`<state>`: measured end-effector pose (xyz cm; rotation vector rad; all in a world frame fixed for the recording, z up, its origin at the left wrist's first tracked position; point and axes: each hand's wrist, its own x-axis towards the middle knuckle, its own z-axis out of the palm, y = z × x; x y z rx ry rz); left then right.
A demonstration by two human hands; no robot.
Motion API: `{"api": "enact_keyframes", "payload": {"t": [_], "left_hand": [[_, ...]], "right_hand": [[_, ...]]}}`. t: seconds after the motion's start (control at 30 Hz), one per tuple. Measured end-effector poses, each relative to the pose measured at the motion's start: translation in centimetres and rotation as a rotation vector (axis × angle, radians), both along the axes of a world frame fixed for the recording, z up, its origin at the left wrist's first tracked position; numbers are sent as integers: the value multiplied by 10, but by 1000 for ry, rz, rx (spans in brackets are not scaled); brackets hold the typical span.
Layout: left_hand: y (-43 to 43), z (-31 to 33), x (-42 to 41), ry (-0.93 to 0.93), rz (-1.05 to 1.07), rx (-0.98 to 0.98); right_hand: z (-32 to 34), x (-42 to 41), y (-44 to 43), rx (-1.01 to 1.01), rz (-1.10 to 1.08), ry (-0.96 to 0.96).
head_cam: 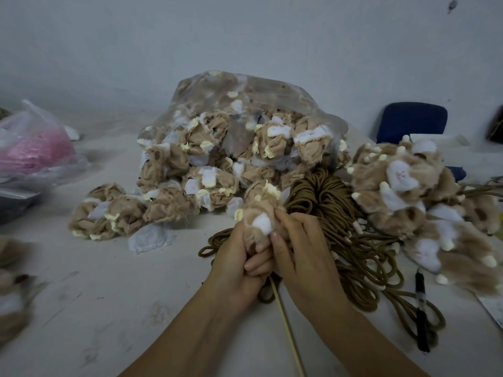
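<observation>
Midway along the tabletop (pixel 109 281), toward its near edge, both hands work on one tan plush skin (pixel 261 210), lifted just clear of the surface so it can be turned freely. The left hand (pixel 234 265) wraps round its lower part from the left side, gripping it as an anchor, while the right hand (pixel 302 265) has its fingers (pixel 299 221) curled over the fur and the thumb pinching near a white patch, apparently to work the fabric along. A thin wooden stick (pixel 285 327) runs up from the near edge between the palms into the skin, probably to push the inside through. Toward the far edge a clear plastic bag (pixel 245 99) spills inside-out skins, with a few loose ones (pixel 109 213) to its left, all within reach as supply. A bundle of brown cords (pixel 326 197) lies just beyond the hands, and a heap of furry finished pieces (pixel 408 186) sits toward the right edge, likely the done pile. A black pen (pixel 421 314) lies on the cords at the right; a pink-filled bag (pixel 35 148) sits at the left edge
</observation>
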<state>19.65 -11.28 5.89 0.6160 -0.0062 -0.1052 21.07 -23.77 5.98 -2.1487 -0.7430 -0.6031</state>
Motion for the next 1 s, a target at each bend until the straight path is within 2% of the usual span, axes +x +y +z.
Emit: {"api": "enact_keyframes", "payload": {"t": [0.27, 0.43, 0.7, 0.77, 0.83, 0.93, 1.0], "left_hand": [[1, 0, -4, 36, -155, 69], [1, 0, -7, 21, -284, 197], [6, -3, -7, -81, -487, 208], [4, -5, -7, -89, -419, 254], [-4, -7, -5, -54, -189, 370], [-14, -10, -4, -30, 308, 803], [-13, -10, -4, -156, 473, 1000]], "right_hand": [[0, 3, -1, 130, 55, 100], [-1, 14, -7, 322, 97, 378], [1, 22, -20, 397, 151, 582], [2, 23, -21, 432, 154, 646], [2, 22, -21, 432, 112, 649], [2, 21, -20, 438, 31, 527], [3, 20, -21, 436, 10, 467]]}}
